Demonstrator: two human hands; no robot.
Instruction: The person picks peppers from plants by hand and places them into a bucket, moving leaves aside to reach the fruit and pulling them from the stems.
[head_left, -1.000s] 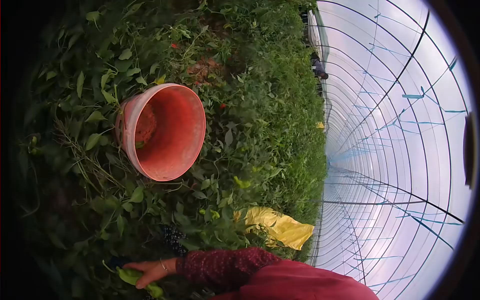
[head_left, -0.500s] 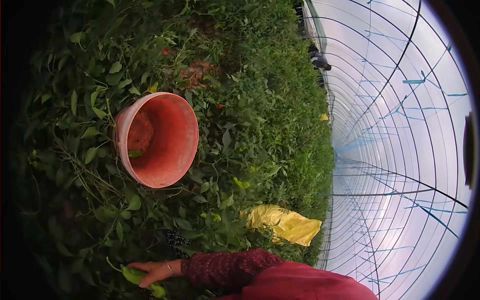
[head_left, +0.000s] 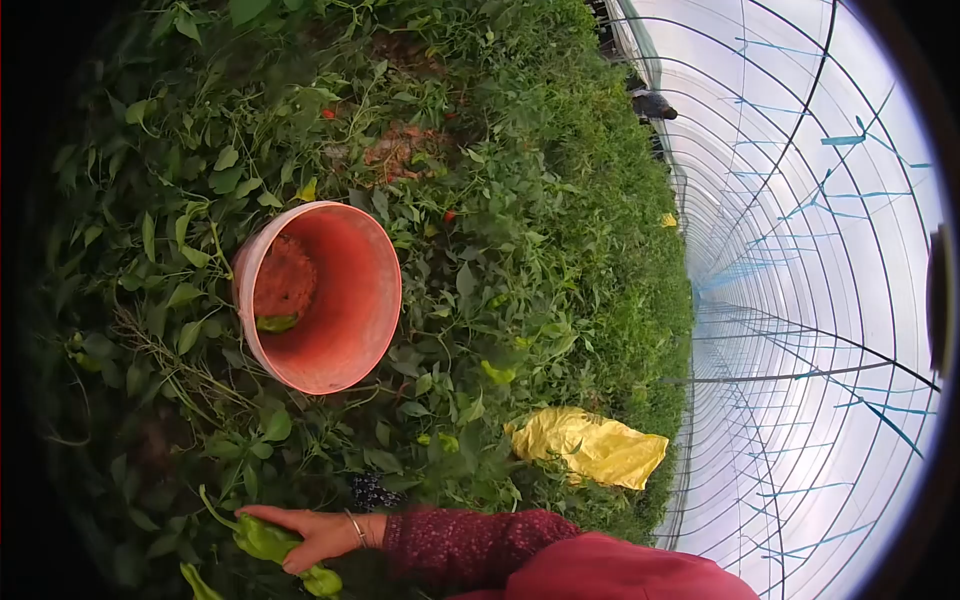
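On the head view, my only feed, the right hand (head_left: 322,535) is clasped around the middle of a green pepper (head_left: 265,540), its stem curling free past the fingers. Compared with a second ago, I see that pepper more fully, and the hand sits a little nearer the bucket (head_left: 355,290). I read that as the fruit being off its plant, though leaves around it keep me from being certain. A second green fruit (head_left: 200,583) now shows at the frame's lower edge, cut off. The left hand is out of my view, so I cannot tell what it is doing.

The bucket lies tipped in the plants, mouth facing me, with one pepper (head_left: 277,323) inside. Tangled foliage (head_left: 225,405) fills the gap between hand and bucket. A yellow bag (head_left: 590,447) rests on the leaves, dotted cloth (head_left: 375,490) shows beside the sleeve (head_left: 470,540), and another person (head_left: 655,106) is far off.
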